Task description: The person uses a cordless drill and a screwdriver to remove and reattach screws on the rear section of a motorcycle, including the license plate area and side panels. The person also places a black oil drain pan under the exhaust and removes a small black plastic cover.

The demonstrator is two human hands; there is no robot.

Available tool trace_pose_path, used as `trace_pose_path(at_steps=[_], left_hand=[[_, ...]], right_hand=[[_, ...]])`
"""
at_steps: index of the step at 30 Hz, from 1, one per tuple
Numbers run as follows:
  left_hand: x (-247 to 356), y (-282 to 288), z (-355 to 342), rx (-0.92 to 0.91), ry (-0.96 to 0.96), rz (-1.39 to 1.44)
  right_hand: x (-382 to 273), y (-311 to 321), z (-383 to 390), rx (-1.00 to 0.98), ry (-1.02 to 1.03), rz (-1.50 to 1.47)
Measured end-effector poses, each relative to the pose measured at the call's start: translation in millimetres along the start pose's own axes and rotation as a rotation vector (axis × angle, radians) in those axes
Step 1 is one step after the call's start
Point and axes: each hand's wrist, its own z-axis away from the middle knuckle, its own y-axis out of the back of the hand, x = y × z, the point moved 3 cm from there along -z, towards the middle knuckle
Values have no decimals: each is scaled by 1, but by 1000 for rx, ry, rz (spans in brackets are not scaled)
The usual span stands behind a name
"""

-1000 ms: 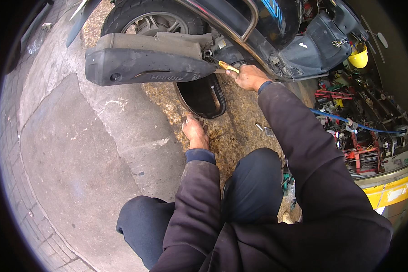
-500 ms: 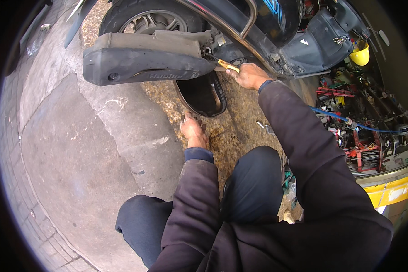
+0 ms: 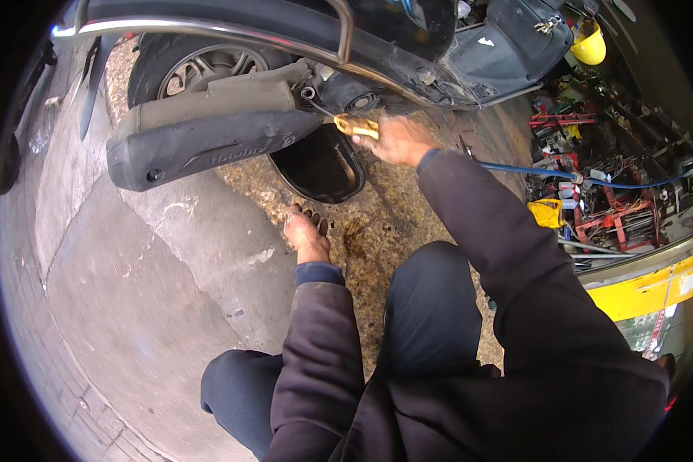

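Note:
In my right hand [image 3: 399, 141] is a tool with a yellow handle [image 3: 354, 125]; its thin metal shaft points up and left toward a round opening [image 3: 308, 93] on the scooter's engine side. The fingers are closed round the handle's end. My left hand [image 3: 308, 233] is low over the stained ground, just in front of a dark pan. Its dirty fingers are slightly bent and apart, with nothing seen in them. The black oval pan [image 3: 359, 183], wet and dark inside, lies under the engine and partly behind the grey muffler [image 3: 208, 142].
The scooter [image 3: 269, 35] spans the top, its rear wheel [image 3: 208, 69] at left and a yellow helmet [image 3: 589, 42] at its front. A blue hose [image 3: 531, 169] runs right toward cluttered tools and red racks [image 3: 616, 219]. Cracked concrete [image 3: 131, 269] stretches left.
The view has shifted, so the scooter's frame sits lower and its parts farther left. The yellow-handled tool has turned, and its shaft now shows beside the round opening. My left hand stays near the pan.

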Motion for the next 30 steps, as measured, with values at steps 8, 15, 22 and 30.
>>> trace_pose_path(at_steps=[8,15,22,30], left_hand=[[-13,5,-17,-3,-67,-154],[-41,7,-35,-8,-123,-378],[-44,10,-80,64,-211,-547],[-27,-8,-114,72,-284,-645]], right_hand=[[151,-119,84,-37,-63,-77],[279,-301,147,-249,-215,-59],[373,-415,184,-363,-372,-95],[459,-459,215,-518,-509,-103]])
